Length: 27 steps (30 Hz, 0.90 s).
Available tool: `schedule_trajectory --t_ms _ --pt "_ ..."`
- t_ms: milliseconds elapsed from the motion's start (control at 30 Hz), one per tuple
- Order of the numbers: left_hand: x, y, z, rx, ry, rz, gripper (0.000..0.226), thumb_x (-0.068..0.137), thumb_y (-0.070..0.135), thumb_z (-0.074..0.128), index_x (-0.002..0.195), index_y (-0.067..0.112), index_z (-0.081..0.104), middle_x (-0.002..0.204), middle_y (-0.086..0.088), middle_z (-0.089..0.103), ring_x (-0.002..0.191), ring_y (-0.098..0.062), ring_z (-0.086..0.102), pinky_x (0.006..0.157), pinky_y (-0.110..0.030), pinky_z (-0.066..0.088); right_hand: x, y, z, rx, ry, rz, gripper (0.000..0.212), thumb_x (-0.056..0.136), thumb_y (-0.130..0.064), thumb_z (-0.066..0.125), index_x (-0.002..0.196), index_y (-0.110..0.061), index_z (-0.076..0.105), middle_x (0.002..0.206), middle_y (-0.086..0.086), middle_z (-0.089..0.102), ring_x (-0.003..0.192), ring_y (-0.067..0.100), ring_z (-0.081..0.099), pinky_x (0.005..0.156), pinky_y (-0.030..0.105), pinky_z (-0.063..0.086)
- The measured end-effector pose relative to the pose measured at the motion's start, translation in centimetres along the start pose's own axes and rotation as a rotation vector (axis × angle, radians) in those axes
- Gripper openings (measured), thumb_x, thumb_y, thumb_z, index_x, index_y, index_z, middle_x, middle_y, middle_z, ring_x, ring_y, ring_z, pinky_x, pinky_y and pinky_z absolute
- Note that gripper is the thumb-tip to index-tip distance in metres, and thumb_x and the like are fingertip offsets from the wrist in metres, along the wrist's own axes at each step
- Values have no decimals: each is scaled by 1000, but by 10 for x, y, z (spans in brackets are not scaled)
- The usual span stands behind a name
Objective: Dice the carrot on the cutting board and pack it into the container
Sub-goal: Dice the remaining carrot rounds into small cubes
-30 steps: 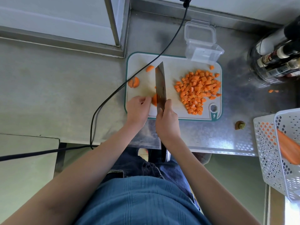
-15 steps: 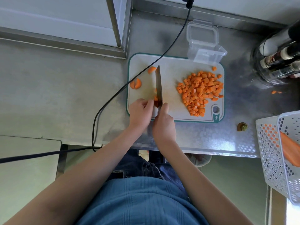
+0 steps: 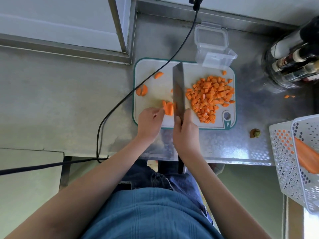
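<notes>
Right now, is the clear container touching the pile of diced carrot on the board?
Apart. The head view shows bare white cutting board between the container at the far edge and the pile of diced carrot.
</notes>
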<state>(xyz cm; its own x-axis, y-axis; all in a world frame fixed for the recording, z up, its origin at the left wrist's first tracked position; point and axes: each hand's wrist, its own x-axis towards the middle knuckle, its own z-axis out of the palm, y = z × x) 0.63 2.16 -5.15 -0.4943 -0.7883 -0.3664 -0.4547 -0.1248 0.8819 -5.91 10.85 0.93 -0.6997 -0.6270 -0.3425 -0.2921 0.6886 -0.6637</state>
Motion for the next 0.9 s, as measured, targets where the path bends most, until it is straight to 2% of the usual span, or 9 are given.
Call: schedule_trajectory --t_ms 100,167,267,333,433,533,633,767,900 --pt "0 0 1 -36 -90 -34 45 91 34 47 68 -3 60 61 -12 44 63 -13 39 60 -25 26 -2 10 -18 53 123 26 9 100 -14 37 94 -12 31 63 3 46 50 27 49 43 44 44" --pt "1 1 -3 -17 -100 -38 43 88 38 47 68 3 62 64 -6 50 64 -15 44 64 -28 35 1 15 -29 63 178 81 8 100 -15 38 95 -12 32 66 4 47 53 36 52 47 55 49" --pt "8 0 -22 316 -73 294 23 86 21 57 101 8 68 81 -6 63 73 -17 56 70 -32 49 3 20 -41 59 184 114 9 100 -15 38 95 -10 32 68 2 44 48 30 50 44 53 49" --pt "22 1 -34 581 -142 553 49 80 6 67 128 7 55 109 -10 60 99 -23 55 89 -33 47 2 20 -47 65 160 110 9 101 -14 37 95 -10 31 69 0 43 45 25 48 41 51 49" --pt "47 12 -32 784 -350 725 74 75 7 74 141 12 41 134 -14 48 118 -32 47 98 -43 41 1 25 -48 56 102 118 11 100 -16 37 93 -11 31 70 7 45 54 41 51 41 49 48" --pt "66 18 -19 857 -469 746 71 77 15 74 141 17 42 137 -11 47 121 -32 44 92 -50 46 3 29 -45 23 44 130 9 100 -18 37 94 -14 32 71 15 49 62 46 55 47 53 49" --pt "73 18 -13 863 -502 792 58 76 23 75 130 17 55 124 -7 55 112 -29 47 83 -49 49 2 28 -44 37 25 148 6 100 -17 37 97 -14 33 73 13 49 61 44 56 44 49 51" --pt "67 14 -7 719 -401 755 43 71 22 79 110 9 67 111 -8 61 103 -29 52 88 -40 43 2 31 -43 46 22 160 6 100 -17 36 97 -14 32 74 12 50 61 43 56 44 48 52" --pt "49 1 0 651 -240 683 33 71 23 79 98 10 67 100 -6 61 94 -28 54 85 -45 46 1 32 -30 -14 -16 123 6 100 -17 36 98 -15 31 68 8 48 63 38 54 54 53 51"
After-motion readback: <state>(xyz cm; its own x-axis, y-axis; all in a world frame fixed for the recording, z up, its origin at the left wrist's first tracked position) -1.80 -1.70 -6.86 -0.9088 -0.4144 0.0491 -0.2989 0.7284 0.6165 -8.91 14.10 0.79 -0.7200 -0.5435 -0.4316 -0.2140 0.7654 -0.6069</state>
